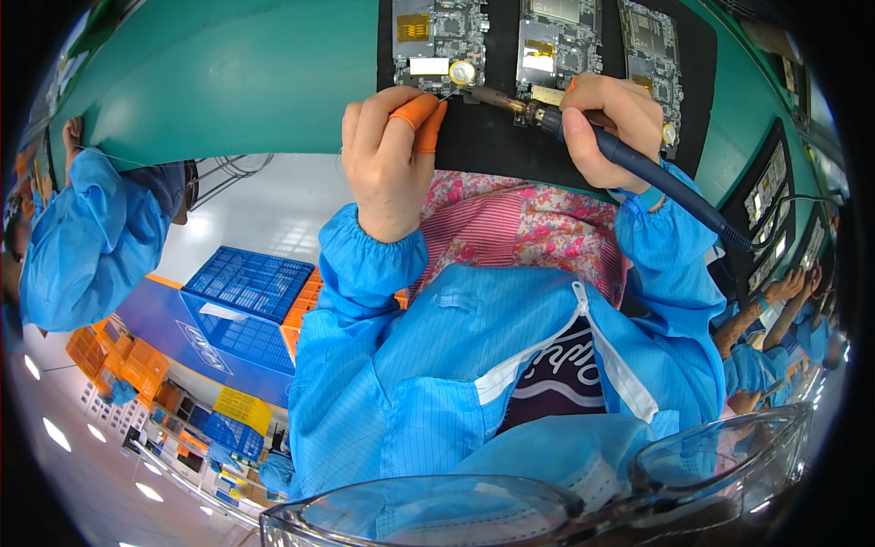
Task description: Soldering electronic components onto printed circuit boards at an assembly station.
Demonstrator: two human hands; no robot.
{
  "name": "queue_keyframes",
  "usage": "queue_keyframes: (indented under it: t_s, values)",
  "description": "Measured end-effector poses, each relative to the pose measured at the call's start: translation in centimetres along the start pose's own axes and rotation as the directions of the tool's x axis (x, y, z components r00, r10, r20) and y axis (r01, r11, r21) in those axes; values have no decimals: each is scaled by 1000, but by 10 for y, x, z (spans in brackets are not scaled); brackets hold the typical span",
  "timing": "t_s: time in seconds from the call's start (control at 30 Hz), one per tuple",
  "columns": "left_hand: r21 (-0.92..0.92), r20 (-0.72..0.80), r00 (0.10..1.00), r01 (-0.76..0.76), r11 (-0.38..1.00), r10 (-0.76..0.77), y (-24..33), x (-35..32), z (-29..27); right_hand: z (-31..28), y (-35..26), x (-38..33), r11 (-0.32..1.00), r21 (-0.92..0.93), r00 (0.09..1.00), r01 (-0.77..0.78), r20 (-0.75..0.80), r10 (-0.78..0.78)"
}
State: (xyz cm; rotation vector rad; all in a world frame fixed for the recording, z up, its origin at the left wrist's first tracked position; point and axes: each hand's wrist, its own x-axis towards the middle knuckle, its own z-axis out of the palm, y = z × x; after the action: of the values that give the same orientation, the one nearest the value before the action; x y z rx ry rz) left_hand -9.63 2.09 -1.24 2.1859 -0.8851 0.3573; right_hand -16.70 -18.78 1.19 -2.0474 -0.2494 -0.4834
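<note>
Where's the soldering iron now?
In the head view, the soldering iron is in the right hand, tip near the round disc on the leftmost board.

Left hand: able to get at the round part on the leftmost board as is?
Probably yes: the left hand is just below and left of the round part, whose top looks uncovered. The soldering iron, tip near that part's lower edge, may crowd the approach.

Top edge crops 3 circuit boards point(572, 56).
</note>
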Motion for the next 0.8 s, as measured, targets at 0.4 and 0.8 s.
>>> queue_keyframes:
  t_s: [0.4,0.8]
  values:
    - [-9,-69,956,285,958,-285,-12,0,-29,-9,5,-18,984,174,958,-20,-278,68]
    - [-450,739,560,824,345,-374,-46,40,-33,-14,9,-23,906,418,843,-63,-464,273]
